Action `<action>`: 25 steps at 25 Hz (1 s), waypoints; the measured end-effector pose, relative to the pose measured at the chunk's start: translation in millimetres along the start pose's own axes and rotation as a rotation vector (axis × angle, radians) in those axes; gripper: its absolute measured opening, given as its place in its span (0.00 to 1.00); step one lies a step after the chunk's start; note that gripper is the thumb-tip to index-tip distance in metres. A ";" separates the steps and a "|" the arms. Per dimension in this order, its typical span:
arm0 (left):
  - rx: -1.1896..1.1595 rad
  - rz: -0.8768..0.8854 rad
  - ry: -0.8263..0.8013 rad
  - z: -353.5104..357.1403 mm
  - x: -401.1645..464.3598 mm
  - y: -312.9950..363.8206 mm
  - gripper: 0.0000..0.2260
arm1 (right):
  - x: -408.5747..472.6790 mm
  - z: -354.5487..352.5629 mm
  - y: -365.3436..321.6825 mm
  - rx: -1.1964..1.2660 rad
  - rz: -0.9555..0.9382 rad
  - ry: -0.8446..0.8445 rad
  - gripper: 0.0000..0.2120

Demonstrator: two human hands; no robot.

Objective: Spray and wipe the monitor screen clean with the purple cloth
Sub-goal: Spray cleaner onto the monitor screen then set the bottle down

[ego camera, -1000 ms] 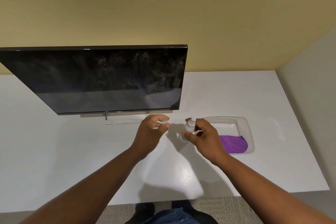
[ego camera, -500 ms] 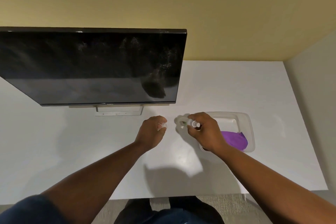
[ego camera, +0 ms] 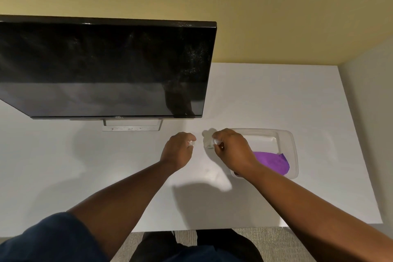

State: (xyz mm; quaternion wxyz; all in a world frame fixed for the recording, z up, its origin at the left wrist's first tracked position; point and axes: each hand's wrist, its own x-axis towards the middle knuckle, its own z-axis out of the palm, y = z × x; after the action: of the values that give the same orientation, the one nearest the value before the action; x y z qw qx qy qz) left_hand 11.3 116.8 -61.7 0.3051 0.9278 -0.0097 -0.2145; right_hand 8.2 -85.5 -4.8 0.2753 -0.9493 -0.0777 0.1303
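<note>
A black monitor [ego camera: 106, 68] stands on the white desk [ego camera: 265, 95], its dark screen speckled with droplets toward the right side. My right hand [ego camera: 231, 151] grips a small clear spray bottle [ego camera: 209, 141], tipped toward the monitor, just left of a clear plastic tray [ego camera: 290, 144]. The purple cloth [ego camera: 274, 161] lies in the tray's near end, partly behind my right wrist. My left hand [ego camera: 177, 151] pinches a small clear cap [ego camera: 191, 143] a short way left of the bottle.
The monitor's silver stand base [ego camera: 130, 126] sits on the desk behind my left hand. A grey side wall [ego camera: 370, 112] borders the desk on the right. The desk's near edge meets carpet [ego camera: 276, 242] by my legs.
The view has shifted closer to the monitor. My right hand has tipped the bottle from upright to pointing forward and lowered it near the tray. My left hand still holds the cap.
</note>
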 end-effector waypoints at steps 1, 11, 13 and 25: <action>0.001 -0.003 0.004 0.9 1.7 -0.6 0.12 | 1.5 0.6 -0.3 -0.002 -0.006 0.005 0.10; -0.021 -0.029 -0.002 8.1 10.6 -7.4 0.12 | 5.1 4.5 2.4 -0.008 0.020 0.020 0.12; -0.029 -0.028 -0.001 8.6 10.9 -8.6 0.12 | 5.4 4.8 2.1 0.009 0.037 0.020 0.11; -0.106 -0.077 0.011 9.8 1.3 -7.9 0.21 | -1.0 6.6 8.5 0.085 0.047 0.043 0.23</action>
State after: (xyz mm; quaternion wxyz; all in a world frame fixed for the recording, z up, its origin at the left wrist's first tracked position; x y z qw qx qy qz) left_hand 7.6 117.6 -73.8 0.3453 0.9112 0.0391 -0.2210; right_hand 6.0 -89.5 -14.6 0.3140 -0.9409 -0.0437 0.1197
